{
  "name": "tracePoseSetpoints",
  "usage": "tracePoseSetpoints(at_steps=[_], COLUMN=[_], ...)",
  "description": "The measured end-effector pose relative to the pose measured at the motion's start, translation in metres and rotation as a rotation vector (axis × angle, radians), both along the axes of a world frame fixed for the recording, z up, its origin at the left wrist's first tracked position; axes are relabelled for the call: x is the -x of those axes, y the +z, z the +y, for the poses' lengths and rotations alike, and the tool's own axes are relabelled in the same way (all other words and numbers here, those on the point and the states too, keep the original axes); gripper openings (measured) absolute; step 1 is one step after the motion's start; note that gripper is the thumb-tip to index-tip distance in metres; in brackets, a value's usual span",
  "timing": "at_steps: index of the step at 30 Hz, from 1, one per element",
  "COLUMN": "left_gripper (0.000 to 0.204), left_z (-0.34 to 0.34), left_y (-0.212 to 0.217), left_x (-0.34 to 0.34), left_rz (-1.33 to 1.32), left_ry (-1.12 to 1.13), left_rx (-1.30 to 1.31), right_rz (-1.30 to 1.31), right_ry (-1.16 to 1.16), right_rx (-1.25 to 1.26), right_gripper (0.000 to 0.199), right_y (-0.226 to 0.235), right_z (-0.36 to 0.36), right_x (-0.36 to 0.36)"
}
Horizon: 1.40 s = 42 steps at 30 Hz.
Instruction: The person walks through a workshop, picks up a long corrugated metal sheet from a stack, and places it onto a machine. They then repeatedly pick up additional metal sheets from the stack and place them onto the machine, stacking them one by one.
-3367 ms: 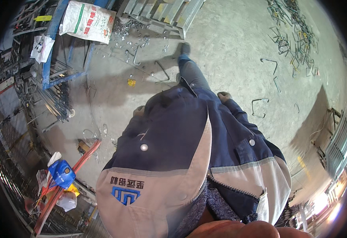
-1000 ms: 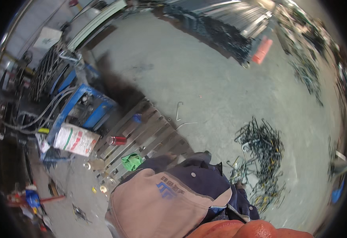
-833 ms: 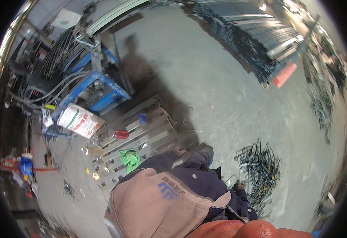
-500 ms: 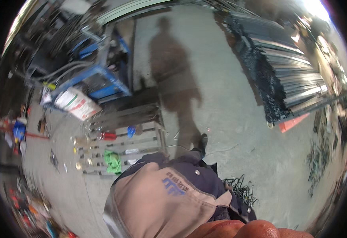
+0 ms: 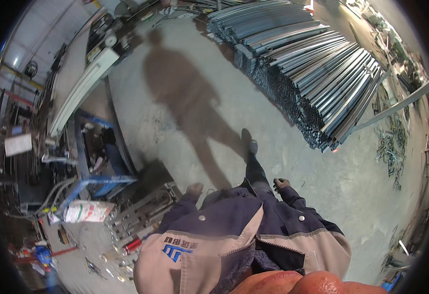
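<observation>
I look down my own body at a dark blue and beige work jacket (image 5: 234, 235). My left hand (image 5: 194, 188) hangs at my side with loosely curled fingers and holds nothing. My right hand (image 5: 281, 183), in a dirty glove, swings by my right hip, also with nothing in it. One foot (image 5: 252, 147) is stepped forward on the grey concrete floor (image 5: 185, 83), where my shadow stretches ahead.
A large stack of long steel bars (image 5: 312, 73) lies ahead on the right. A blue metal frame (image 5: 94, 166), a white sack (image 5: 84, 211) and a metal rack with small tools (image 5: 136, 220) stand to my left. Bent scrap rods (image 5: 388, 152) litter the far right.
The view has swung round as I turn and walk: the steel bar stack has come closer on the right, and the rack and sack have slid to my lower left. Both hands now show.
</observation>
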<state>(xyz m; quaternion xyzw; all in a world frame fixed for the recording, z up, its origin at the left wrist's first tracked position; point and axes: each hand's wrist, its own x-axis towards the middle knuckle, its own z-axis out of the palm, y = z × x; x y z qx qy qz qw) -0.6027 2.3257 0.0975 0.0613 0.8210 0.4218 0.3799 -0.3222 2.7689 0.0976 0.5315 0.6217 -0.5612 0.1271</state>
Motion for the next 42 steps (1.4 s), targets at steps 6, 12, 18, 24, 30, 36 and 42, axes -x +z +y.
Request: tracePoseSetpoints(at_steps=[6,12,18,24,30,36,42], left_gripper=[0.034,0.029,0.026,0.028,0.031,0.039,0.045], left_z=[0.084,0.192,0.284,0.283,0.342,0.515,0.728], left_y=[-0.010,0.062,0.049,-0.023,-0.018,0.051,0.070], left_x=[0.126,0.267,0.408,0.601,0.841,1.025,1.122], left_rz=[-0.012,-0.149,-0.156,0.086,0.028,-0.155,-0.055], left_ry=[0.065,0.480,0.511,-0.025,0.104,0.169,-0.399], left_rx=[0.347,0.057,-0.018,0.359,0.239,0.029,-0.101], right_rz=[-0.211,-0.083,0.088,-0.107,-0.080,0.039,0.261], right_ry=[-0.042,0.246,0.240,0.139,0.157,0.004,-0.777], right_rx=[-0.055,-0.302,-0.249,-0.030,-0.241,-0.278,0.358], right_gripper=[0.039,0.044,0.042,0.045,0.053,0.066,0.075], right_y=[-0.066,-0.057,-0.036,-0.052,-0.029,-0.034,-0.033], right_z=[0.143,0.288,0.333,0.342,0.366,0.408,0.481], right_x=[0.114,0.296,0.508,0.668,0.825,0.985,1.124])
